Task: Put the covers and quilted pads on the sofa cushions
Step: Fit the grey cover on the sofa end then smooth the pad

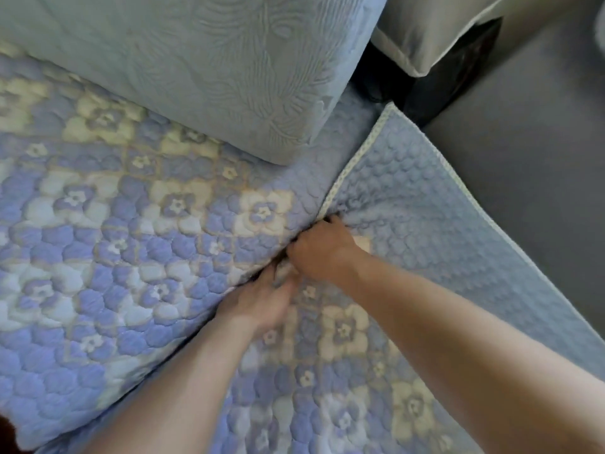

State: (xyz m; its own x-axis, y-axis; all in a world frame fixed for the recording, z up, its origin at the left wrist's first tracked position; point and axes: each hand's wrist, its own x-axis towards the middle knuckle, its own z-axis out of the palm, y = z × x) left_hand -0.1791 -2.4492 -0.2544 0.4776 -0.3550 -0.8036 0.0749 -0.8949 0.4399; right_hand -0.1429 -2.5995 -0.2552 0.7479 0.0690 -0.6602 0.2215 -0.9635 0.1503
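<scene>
Hands met at the crease in the middle of the frame, where the flowered quilted pad [131, 240] on the seat cushion abutted a second quilted pad [353, 348] running to the lower right; the crease ran from lower left to upper right. The right hand [322, 249] lay further up it, fingers curled into the fold and pinching fabric; the left hand [262, 306] sat just below, fingers pushed into the gap, their tips hidden; the covered back cushion [212, 67] stood upper left.
</scene>
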